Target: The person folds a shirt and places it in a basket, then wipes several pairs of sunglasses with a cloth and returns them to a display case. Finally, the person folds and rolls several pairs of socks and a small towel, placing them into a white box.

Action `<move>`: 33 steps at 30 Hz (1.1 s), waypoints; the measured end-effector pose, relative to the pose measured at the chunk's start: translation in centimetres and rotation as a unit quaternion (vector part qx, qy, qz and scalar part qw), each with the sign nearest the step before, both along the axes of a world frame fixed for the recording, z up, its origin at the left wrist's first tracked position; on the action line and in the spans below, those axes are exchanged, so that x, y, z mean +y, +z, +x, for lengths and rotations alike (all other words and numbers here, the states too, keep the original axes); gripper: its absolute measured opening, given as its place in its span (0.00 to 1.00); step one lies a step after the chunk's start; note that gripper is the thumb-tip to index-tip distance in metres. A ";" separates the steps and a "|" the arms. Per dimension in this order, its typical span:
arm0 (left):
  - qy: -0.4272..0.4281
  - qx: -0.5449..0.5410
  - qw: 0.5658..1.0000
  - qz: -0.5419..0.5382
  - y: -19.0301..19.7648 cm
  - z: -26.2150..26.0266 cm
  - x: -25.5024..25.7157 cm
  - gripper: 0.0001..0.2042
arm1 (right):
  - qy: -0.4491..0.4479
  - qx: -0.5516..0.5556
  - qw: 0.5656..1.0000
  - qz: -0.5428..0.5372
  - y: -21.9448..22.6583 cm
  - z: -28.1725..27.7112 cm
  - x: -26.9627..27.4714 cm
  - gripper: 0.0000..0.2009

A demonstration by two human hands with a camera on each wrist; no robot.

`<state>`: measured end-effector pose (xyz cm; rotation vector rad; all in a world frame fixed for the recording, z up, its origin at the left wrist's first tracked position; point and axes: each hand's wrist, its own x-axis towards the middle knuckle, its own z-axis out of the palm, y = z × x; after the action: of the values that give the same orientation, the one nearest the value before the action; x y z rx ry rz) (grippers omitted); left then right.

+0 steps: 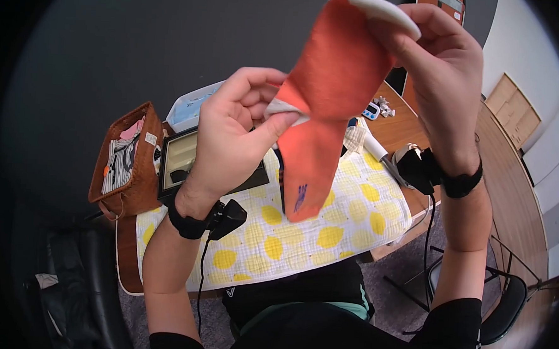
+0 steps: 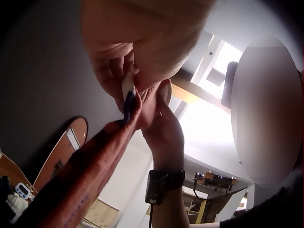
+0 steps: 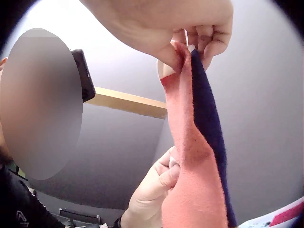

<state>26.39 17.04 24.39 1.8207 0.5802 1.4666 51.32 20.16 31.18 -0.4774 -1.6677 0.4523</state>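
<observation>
The left hand pinches a white patch at the side of a coral-orange fabric sock between thumb and fingers. The right hand grasps the white-edged upper end of the same sock, fingers curled around it. The sock is held up between both hands, above the table, and its lower end hangs down, bearing a small dark blue mark. In the right wrist view, navy fabric lies along one side of the coral fabric.

Below, a white cloth printed with yellow lemons covers part of the brown wooden table. At the left side of the view stands a brown woven basket holding striped and pink fabric items. Beside it are a black-framed box with beige compartments and, behind that, a white plastic container with light blue contents. A small blue-and-white digital device rests on the table, near a white cylindrical roll. Each wrist carries a black strap-mounted camera.
</observation>
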 end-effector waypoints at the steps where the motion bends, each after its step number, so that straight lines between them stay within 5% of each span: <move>1: -0.008 -0.001 0.999 -0.037 0.2 0.0 -0.2 0.18 | 0.016 0.006 1.000 -0.022 -0.1 -0.1 0.4 0.09; 5: -0.040 -0.038 0.986 -0.159 -3.3 0.1 2.0 0.19 | -0.007 -0.021 0.996 -0.090 -3.1 -2.1 3.1 0.06; 9: -0.067 0.069 0.959 -0.268 -11.8 -1.0 6.3 0.13 | -0.012 -0.084 0.970 -0.229 -10.9 -3.2 7.8 0.05; 12: 0.010 0.148 0.955 -0.257 -17.1 -1.1 9.2 0.12 | 0.014 -0.076 0.962 -0.264 -16.7 -3.5 11.2 0.10; 15: 0.080 0.232 0.926 -0.288 -18.6 -0.7 10.5 0.13 | -0.010 -0.111 0.935 -0.336 -18.7 -3.7 12.2 0.14; 18: 0.068 0.176 0.941 -0.280 -19.7 0.1 11.4 0.14 | 0.004 -0.143 0.920 -0.364 -19.6 -3.3 13.2 0.17; 20: 0.020 0.007 0.964 -0.264 -19.3 0.9 11.7 0.15 | 0.023 -0.156 0.915 -0.371 -20.2 -3.3 13.5 0.16; 29: 0.022 -0.087 0.961 -0.262 -19.2 1.3 14.5 0.12 | 0.098 0.021 0.931 -0.350 -22.1 -4.2 11.9 0.19; 33: 0.024 -0.107 0.963 -0.248 -20.2 1.0 14.5 0.10 | 0.158 0.138 0.891 -0.403 -23.2 -5.2 11.3 0.19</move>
<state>27.42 31.54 4.23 1.2507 0.8010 1.3741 46.15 31.48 7.98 -0.7006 -1.2227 1.4157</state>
